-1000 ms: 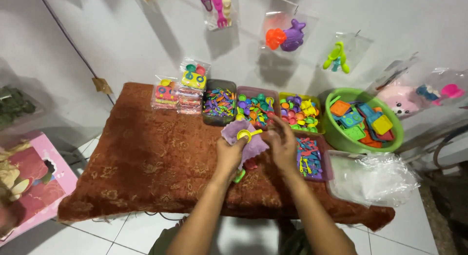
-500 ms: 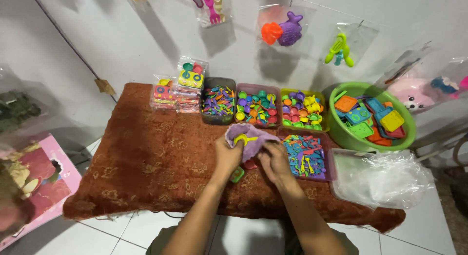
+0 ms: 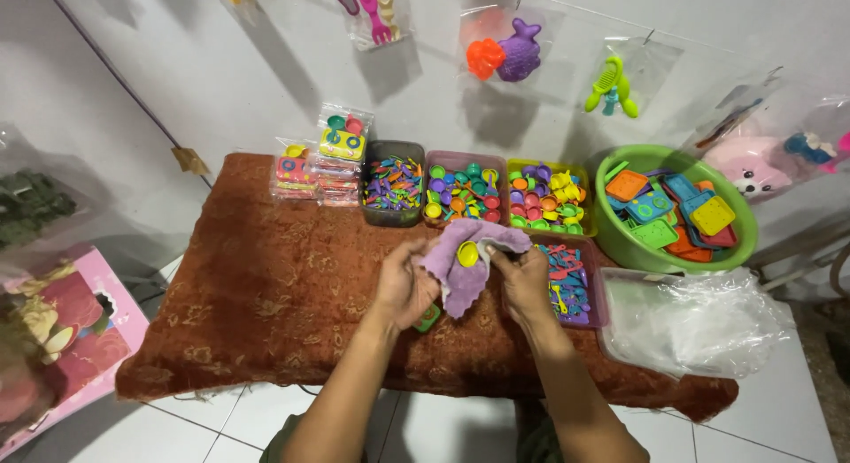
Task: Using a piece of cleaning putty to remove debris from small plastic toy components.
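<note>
A crumpled purple cloth hangs draped above the brown rug, a small yellow toy spoon lying on it.

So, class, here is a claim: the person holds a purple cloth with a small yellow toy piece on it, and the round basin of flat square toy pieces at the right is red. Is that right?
Not quite. The head view shows the round basin is green, not red. The rest stands: the left hand and right hand hold a purple cloth with a small yellow toy piece on it, and the basin holds flat square toy pieces.
</note>
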